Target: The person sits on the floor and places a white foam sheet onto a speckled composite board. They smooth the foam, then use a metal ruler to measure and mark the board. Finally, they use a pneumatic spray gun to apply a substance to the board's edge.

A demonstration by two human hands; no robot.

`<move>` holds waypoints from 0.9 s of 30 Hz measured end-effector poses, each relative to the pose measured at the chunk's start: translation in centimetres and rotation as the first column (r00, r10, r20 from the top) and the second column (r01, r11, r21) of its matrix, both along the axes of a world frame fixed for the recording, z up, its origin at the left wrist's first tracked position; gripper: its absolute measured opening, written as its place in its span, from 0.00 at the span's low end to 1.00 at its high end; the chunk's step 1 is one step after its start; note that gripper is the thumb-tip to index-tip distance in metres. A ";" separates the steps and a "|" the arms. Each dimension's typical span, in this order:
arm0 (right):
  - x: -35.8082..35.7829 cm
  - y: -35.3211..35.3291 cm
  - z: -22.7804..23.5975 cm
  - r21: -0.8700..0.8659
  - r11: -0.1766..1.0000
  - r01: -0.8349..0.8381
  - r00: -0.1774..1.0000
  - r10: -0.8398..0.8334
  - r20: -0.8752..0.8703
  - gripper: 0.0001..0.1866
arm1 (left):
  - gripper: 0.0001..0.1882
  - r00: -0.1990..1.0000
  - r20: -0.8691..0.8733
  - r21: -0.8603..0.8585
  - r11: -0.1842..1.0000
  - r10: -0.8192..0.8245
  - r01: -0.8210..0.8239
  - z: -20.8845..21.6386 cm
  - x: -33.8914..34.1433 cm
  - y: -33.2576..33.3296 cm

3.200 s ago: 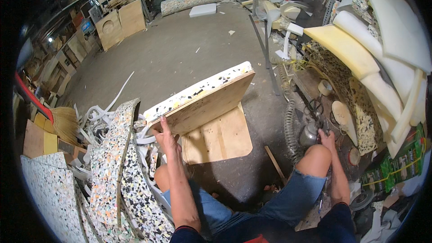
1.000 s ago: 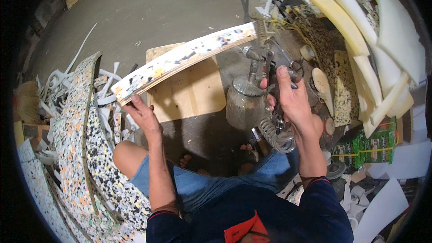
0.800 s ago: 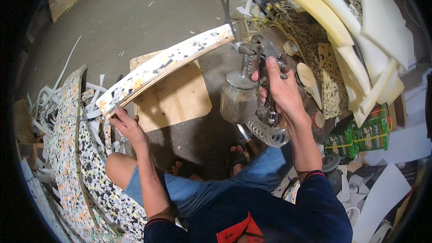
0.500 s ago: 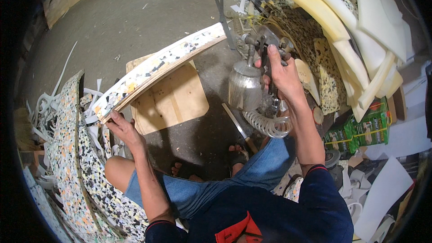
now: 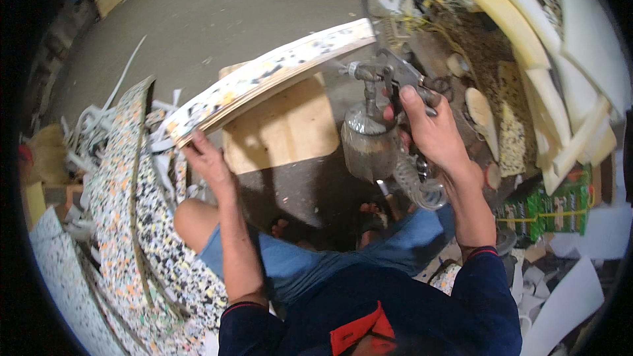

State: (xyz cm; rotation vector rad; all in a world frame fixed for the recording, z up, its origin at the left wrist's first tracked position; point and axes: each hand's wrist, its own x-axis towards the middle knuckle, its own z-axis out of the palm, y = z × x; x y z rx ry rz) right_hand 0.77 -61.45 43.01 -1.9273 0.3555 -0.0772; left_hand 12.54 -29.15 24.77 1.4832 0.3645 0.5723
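My right hand [image 5: 435, 122] is wrapped round the handle of a spray gun [image 5: 372, 142], which has a metal cup hanging below it and a clear coiled hose at its base. Its nozzle points left at the edge of a long curved plywood panel [image 5: 283, 78], faced with speckled foam. A faint haze shows at the nozzle. My left hand [image 5: 210, 160] grips the panel's near left end, fingers closed on its edge. Beneath the panel is a flat wooden board [image 5: 290, 132] with rounded corners, partly hidden by it.
Speckled foam sheets [image 5: 119, 191] lean at my left beside white offcut strips [image 5: 92, 132]. Yellow and white foam pieces [image 5: 527, 46] are heaped at the far right. Green packages [image 5: 560, 207] lie near my right elbow. My bare feet are on the floor below.
The spray gun has moved closer to the panel's right part, its nozzle now near the edge. Both hands and the panel appear shifted to the right as the whole view has moved.
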 end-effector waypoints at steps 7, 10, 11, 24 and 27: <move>0.1 5.9 -1.4 0.147 0.945 -0.293 0.949 0.268 0.166 0.25 | 0.31 0.998 0.030 -0.122 0.991 -0.055 0.058 0.7 -0.1 -0.2; 0.5 6.7 -1.6 0.226 0.898 -0.377 0.925 0.351 0.148 0.22 | 0.32 0.995 0.088 -0.096 0.994 -0.051 0.060 1.1 -0.2 -0.3; 0.6 6.9 -1.6 0.216 0.912 -0.349 0.937 0.336 0.096 0.23 | 0.32 0.994 0.088 -0.123 0.990 -0.062 0.072 1.3 -0.1 -0.4; -0.2 -1.0 -0.3 0.030 0.987 0.155 0.987 -0.156 0.025 0.22 | 0.39 0.993 0.114 -0.264 0.964 -0.014 0.044 2.7 1.9 -2.6; 0.2 -3.5 -0.8 0.031 0.970 0.243 0.966 -0.244 0.080 0.21 | 0.41 0.998 0.013 -0.222 0.973 0.062 -0.058 2.7 3.4 -2.3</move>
